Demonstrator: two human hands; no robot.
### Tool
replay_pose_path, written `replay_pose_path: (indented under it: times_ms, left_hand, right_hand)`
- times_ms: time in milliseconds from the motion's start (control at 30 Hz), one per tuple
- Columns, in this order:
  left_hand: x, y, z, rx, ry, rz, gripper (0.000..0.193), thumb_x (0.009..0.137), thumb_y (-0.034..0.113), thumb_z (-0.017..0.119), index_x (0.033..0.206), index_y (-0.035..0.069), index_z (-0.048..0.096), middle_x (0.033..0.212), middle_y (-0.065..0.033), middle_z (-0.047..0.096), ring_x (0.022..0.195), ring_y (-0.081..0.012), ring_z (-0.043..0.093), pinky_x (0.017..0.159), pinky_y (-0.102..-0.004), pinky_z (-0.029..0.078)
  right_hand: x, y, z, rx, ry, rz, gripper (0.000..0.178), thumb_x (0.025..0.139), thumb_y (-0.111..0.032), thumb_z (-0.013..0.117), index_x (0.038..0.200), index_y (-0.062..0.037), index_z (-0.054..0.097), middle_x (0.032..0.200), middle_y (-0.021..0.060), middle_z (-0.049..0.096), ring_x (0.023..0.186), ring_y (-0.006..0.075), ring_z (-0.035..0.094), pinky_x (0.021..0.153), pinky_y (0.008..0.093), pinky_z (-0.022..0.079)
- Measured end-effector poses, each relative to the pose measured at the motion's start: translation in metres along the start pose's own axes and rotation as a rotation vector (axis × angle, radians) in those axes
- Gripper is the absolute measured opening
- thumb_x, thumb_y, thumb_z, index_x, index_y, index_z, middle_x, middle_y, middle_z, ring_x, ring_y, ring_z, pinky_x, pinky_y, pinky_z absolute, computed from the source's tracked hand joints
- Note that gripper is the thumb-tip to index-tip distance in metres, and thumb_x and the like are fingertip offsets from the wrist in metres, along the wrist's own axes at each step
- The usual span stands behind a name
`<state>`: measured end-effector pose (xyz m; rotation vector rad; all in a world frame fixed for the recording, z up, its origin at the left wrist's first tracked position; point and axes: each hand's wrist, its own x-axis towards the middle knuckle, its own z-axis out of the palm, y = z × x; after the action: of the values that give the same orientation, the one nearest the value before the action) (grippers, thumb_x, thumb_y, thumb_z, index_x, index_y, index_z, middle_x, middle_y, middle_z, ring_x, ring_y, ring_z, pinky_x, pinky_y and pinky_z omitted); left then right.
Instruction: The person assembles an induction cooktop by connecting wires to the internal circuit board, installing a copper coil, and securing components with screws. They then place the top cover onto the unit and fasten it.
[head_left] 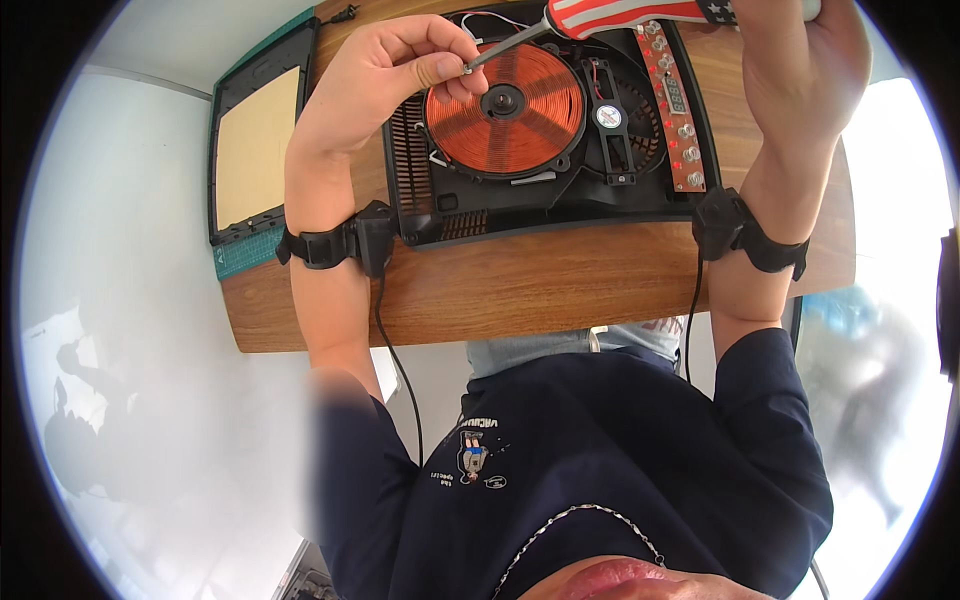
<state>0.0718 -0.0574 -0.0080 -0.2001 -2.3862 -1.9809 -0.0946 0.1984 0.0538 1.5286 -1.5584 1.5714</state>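
Observation:
An opened induction cooker point(450, 222) lies on the table, its round copper coil point(545, 110) exposed. Over the coil's upper left edge, my left hand point(385, 75) pinches a tiny metal screw point(467, 71) between thumb and fingertip. The screwdriver's point(625, 13) shaft slants down to the left and its tip meets the screw. At the upper right, my right hand point(805, 75) is closed around the screwdriver's handle, which is red and white striped with a dark starred end. Part of this grip is cut off by the top edge.
Left of the cooker, a black-framed panel point(255, 150) rests on a green cutting mat point(248, 258). A fan point(640, 125) and a reddish circuit board with springs point(685, 150) sit inside the cooker's right side. Cables point(400, 370) trail from my wrist straps. A plug point(343, 14) lies at the back left.

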Motion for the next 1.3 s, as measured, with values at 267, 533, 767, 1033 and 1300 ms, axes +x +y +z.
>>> replay_pose_path:
  times_ms: [267,533,767,1033,1300]
  left_hand:
    - [0.001,-0.004,0.002,0.036,0.022,0.008,0.007,0.099,0.006,0.066,0.104,0.002,0.069,0.093,-0.0061,0.074,0.085,-0.0133,0.069,0.08,-0.0268,0.057]
    - [0.007,0.006,0.041,0.161,0.008,0.048,0.012,0.092,-0.007,0.068,0.102,-0.001,0.07,0.092,-0.0054,0.075,0.091,-0.0146,0.072,0.085,-0.0267,0.058]
    - [0.01,0.003,0.082,0.633,-0.022,0.193,0.012,0.085,-0.003,0.074,0.097,-0.001,0.071,0.091,-0.009,0.076,0.083,-0.0195,0.072,0.077,-0.029,0.055]
    - [0.009,0.0,0.087,0.565,-0.105,0.128,0.015,0.083,-0.001,0.073,0.098,-0.001,0.068,0.085,-0.0183,0.072,0.08,-0.0356,0.069,0.07,-0.0404,0.054]
    - [0.013,-0.016,0.085,0.571,-0.099,0.127,0.015,0.083,0.0,0.074,0.098,-0.001,0.07,0.084,-0.0207,0.07,0.077,-0.0396,0.067,0.069,-0.0443,0.053]
  right_hand:
    - [0.002,-0.004,0.004,0.173,-0.062,0.032,0.034,0.1,-0.035,0.068,0.098,-0.0018,0.061,0.082,-0.0009,0.062,0.072,0.0047,0.057,0.064,0.019,0.046]
    - [0.003,-0.017,0.007,-0.208,-0.07,-0.186,0.028,0.091,-0.026,0.07,0.099,-0.0005,0.062,0.087,0.0025,0.062,0.076,0.0107,0.057,0.072,0.0248,0.047]
    - [-0.001,-0.044,0.003,-0.168,-0.372,0.048,0.031,0.079,-0.023,0.083,0.093,-0.003,0.064,0.08,0.0062,0.064,0.069,0.0151,0.059,0.065,0.0287,0.048]
    - [-0.001,-0.042,0.01,0.033,-0.57,0.232,0.029,0.083,-0.023,0.085,0.09,-0.0051,0.064,0.065,0.0077,0.065,0.054,0.0188,0.063,0.053,0.0273,0.049]
    - [-0.007,-0.041,0.016,-0.062,-0.593,0.217,0.031,0.085,-0.027,0.084,0.089,-0.0052,0.062,0.065,0.0085,0.064,0.054,0.0216,0.063,0.053,0.0285,0.049]
